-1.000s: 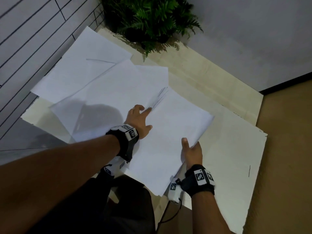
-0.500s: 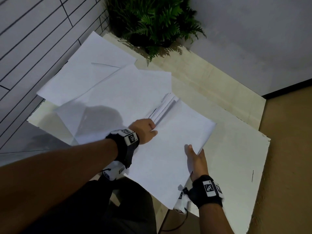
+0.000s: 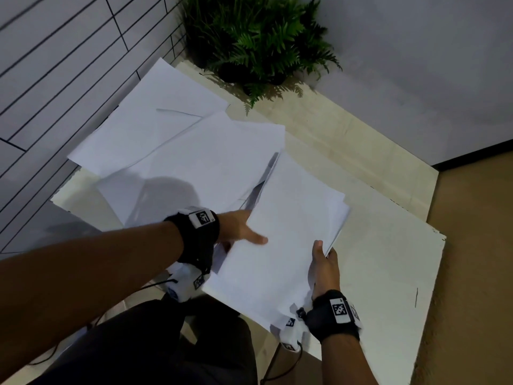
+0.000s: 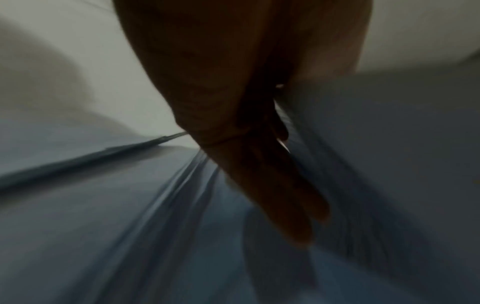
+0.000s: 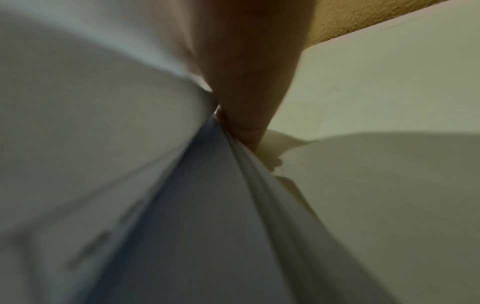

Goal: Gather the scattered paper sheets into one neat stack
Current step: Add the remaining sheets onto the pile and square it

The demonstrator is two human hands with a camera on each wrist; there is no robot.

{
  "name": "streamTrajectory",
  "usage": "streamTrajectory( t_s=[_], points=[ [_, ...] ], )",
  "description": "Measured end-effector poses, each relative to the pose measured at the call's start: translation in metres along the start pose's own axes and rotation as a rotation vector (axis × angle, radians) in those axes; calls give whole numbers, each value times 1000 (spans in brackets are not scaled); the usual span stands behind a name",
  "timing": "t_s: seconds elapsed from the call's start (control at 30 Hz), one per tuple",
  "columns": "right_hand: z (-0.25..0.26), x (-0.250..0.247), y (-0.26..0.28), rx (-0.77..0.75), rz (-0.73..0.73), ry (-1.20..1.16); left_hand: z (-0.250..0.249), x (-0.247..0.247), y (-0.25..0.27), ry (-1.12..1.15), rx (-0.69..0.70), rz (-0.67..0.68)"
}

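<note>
A stack of white paper sheets (image 3: 283, 240) is tilted up off the pale table (image 3: 388, 245), its edges fanned unevenly. My left hand (image 3: 249, 234) grips its left edge, thumb on top and fingers underneath. In the left wrist view the fingers (image 4: 285, 195) run fairly straight beside the blurred sheets (image 4: 389, 164). My right hand (image 3: 322, 262) pinches the near right edge, thumb on top. The right wrist view shows that hand (image 5: 249, 102) against the layered sheet edges (image 5: 194, 205). A loose sheet (image 3: 200, 168) lies flat to the left, and another sheet (image 3: 150, 120) lies beyond it.
A green potted plant (image 3: 258, 37) stands at the far corner of the table. A tiled wall (image 3: 69, 65) runs along the left, and the far sheet overhangs toward it. Brown floor (image 3: 477, 245) lies past the table's right edge. My dark trousers (image 3: 166, 343) are below.
My left hand left the top of the papers and took the stack's left edge. The stack has risen off the table and drawn closer between both hands.
</note>
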State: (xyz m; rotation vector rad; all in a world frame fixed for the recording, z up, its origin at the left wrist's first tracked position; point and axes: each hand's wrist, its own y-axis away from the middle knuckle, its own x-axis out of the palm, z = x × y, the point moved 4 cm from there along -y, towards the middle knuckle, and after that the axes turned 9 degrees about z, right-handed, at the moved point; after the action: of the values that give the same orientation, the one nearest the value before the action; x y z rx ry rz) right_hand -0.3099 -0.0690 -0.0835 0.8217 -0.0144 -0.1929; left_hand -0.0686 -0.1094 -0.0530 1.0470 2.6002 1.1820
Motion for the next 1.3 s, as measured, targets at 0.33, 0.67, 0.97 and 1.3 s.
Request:
streamTrajectory(
  t_s=[0.33,0.67,0.97,1.3],
  points=[
    [-3,6,0,-31,-45,22,-8,-37,-1,-466,-374,-377],
    [-6,4,4,90,-41,-72,-1,-40,10,-363,-217,-201],
    [2,1,-3,-13,-123,285,20,-6,10,-541,-25,-341],
    [7,-3,-16,-1,-168,269,21,-18,-1,-601,-23,-260]
  ],
)
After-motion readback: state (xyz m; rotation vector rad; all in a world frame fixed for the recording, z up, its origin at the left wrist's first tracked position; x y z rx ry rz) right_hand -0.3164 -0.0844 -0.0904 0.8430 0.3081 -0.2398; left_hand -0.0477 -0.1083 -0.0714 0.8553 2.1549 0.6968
